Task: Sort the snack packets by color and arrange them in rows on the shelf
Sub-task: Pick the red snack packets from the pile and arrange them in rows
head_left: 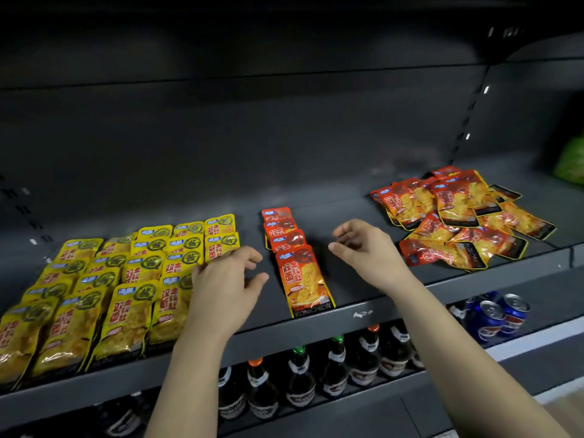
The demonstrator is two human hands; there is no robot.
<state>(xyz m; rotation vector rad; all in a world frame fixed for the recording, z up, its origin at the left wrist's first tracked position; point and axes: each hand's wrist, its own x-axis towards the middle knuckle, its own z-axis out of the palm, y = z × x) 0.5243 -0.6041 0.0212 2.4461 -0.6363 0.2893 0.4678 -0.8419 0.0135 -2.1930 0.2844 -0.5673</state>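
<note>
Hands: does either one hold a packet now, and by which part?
Nothing is held. The left hand and the right hand are empty, fingers loosely curled, on either side of the red packet row.

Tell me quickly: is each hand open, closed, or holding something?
Left hand: open, loosely curled, empty, beside the yellow foil snack packets.
Right hand: open, loosely curled, empty, beside the row of red-orange foil snack packets.
</note>
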